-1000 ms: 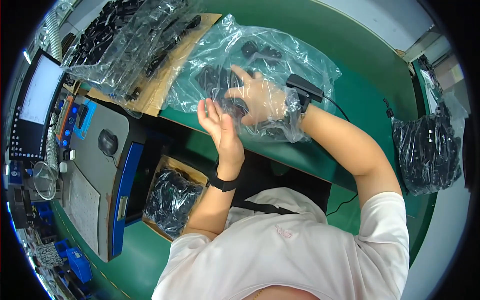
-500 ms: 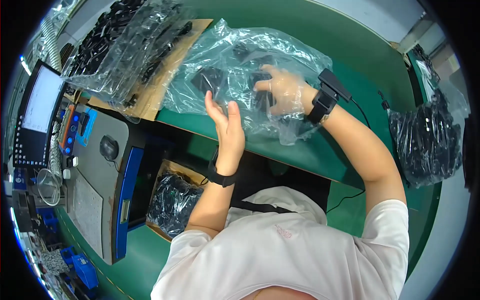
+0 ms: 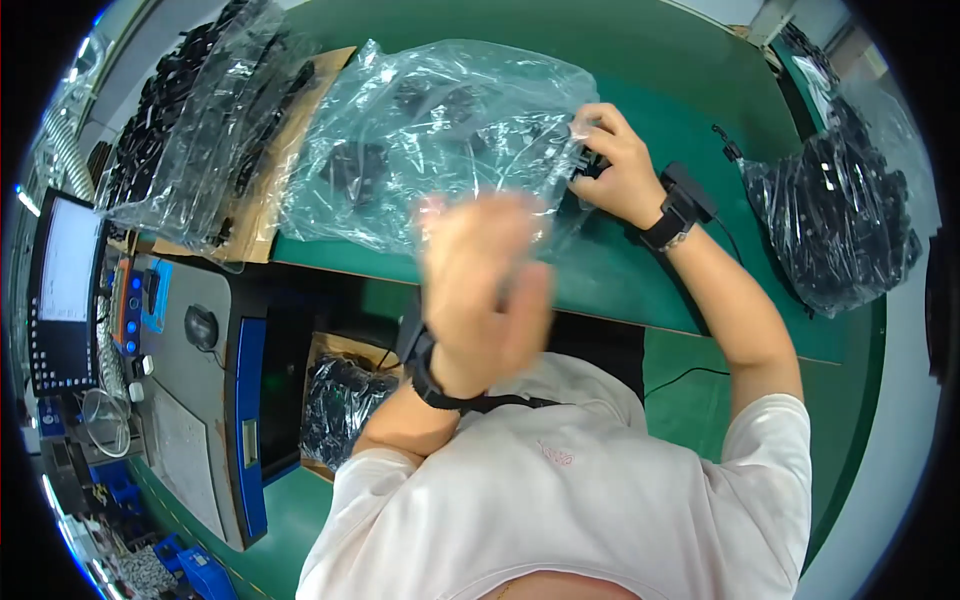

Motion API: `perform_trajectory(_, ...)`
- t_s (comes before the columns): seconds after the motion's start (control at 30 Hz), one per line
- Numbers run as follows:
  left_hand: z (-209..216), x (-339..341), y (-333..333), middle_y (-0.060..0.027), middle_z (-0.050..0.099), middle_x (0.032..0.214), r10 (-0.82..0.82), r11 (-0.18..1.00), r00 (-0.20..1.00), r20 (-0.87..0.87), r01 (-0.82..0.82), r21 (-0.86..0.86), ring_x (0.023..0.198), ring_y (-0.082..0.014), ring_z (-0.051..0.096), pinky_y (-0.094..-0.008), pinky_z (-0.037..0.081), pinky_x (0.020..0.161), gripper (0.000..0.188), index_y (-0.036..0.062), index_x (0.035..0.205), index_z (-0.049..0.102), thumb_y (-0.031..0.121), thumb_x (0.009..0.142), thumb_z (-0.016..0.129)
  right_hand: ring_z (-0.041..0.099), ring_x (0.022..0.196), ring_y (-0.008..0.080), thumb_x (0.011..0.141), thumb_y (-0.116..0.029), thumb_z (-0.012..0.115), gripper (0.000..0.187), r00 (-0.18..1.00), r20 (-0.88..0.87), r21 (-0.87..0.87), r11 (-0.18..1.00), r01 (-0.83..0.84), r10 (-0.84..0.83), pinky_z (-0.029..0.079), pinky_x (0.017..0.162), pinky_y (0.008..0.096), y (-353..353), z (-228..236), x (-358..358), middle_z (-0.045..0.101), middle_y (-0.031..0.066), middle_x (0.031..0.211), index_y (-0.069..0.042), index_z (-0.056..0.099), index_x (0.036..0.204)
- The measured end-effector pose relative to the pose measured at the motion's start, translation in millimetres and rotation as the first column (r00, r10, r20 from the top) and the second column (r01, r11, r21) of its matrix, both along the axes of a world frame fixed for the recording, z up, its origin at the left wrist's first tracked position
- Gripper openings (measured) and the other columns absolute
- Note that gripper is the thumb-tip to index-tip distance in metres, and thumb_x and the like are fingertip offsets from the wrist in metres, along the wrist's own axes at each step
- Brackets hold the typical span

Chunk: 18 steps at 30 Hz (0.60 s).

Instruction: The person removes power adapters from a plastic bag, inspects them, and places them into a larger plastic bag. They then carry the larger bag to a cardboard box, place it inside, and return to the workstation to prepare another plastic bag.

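Observation:
A large clear plastic bag (image 3: 400, 215) lies across the green bench with several black parts (image 3: 355, 172) inside it. At the bag's right edge, my right hand (image 3: 625, 165) is closed, its fingers curled around a small black part (image 3: 588, 165) whose exact kind I cannot make out. My left hand (image 3: 485, 285) is raised in front of the bag's near edge and smeared by motion, so its fingers do not show clearly. Both wrists wear black straps.
A cardboard tray (image 3: 262, 215) with bagged black parts stands at the left. Another bag of black parts (image 3: 835, 225) lies on the right. An open carton (image 3: 345, 400) holds bagged dark parts below the bench. A mouse (image 3: 201, 325) and a monitor (image 3: 68, 270) are farther left.
My right hand has come out from over the bag to its right edge and closed on a black part. My left hand has moved back toward my body, now blurred. The bag looks flatter.

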<state>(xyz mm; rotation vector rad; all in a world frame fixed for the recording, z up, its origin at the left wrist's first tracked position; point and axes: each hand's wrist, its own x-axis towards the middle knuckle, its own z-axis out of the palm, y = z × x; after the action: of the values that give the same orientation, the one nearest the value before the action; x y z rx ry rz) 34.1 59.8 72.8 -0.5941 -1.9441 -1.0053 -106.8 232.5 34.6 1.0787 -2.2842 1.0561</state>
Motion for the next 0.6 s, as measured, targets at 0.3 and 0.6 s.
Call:
perform_trajectory(0.3, -43.9, -64.4, 42.9, -0.0153, 0.053, 0.11, -0.136, 0.969, 0.835, 0.533, 0.0, 0.247, 0.102, -0.0236, 0.052, -0.0327, 0.043, 0.083, 0.035, 0.0012, 0.112, 0.048, 0.006, 0.078, 0.058, 0.061, 0.072, 0.0155, 0.072, -0.005, 0.058, 0.025, 0.646, 0.668, -0.704, 0.595, 0.388, 0.369, 0.05, 0.068, 0.029, 37.9, -0.1, 20.4, 0.062, 0.0055, 0.083, 0.001, 0.056, 0.096)
perform_trajectory(0.6, -22.9, -64.7, 43.3, -0.0134, 0.036, 0.129, -0.729, 0.675, 0.387, 0.565, 0.265, 0.689, 0.114, -0.0197, 0.041, -0.0294, 0.04, 0.09, 0.068, 0.0037, 0.134, 0.031, -0.009, 0.073, 0.057, 0.063, 0.075, 0.0206, 0.076, -0.01, 0.053, 0.027, 0.309, 0.714, -0.68, 0.517, 0.52, 0.628, 0.052, 0.069, 0.0314, 39.4, 13.1, 44.2, 0.063, 0.0114, 0.09, 0.001, 0.055, 0.101)
